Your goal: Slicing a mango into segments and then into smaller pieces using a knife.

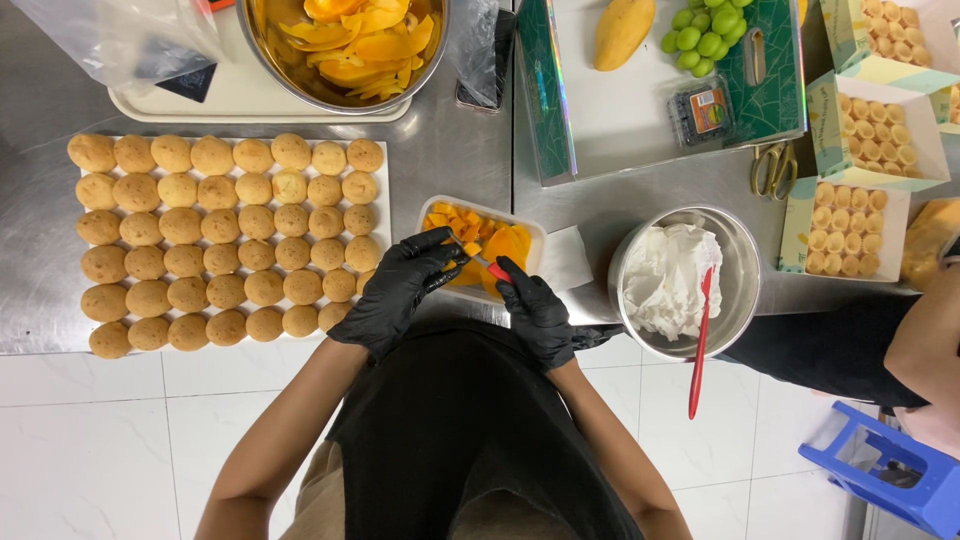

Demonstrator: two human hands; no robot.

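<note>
Both hands wear black gloves and meet over a clear plastic tub point(535, 232) of orange mango pieces at the counter's front edge. My left hand point(398, 288) has its fingers closed around a mango piece point(507, 245) above the tub. My right hand point(537, 315) grips a small knife with a red handle point(497, 272), its blade pointing left toward the fruit. A sheet of round golden pastry shells point(225, 240) in rows lies just left of my left hand.
A steel bowl of white cream point(735, 280) with a red spatula point(700, 345) sits right of my hands. Behind are a bowl of mango peels point(345, 45), a tray with a mango and green grapes point(700, 35), scissors point(772, 168), boxes of small pastries point(875, 135). Another person's arm point(925, 345) is at right.
</note>
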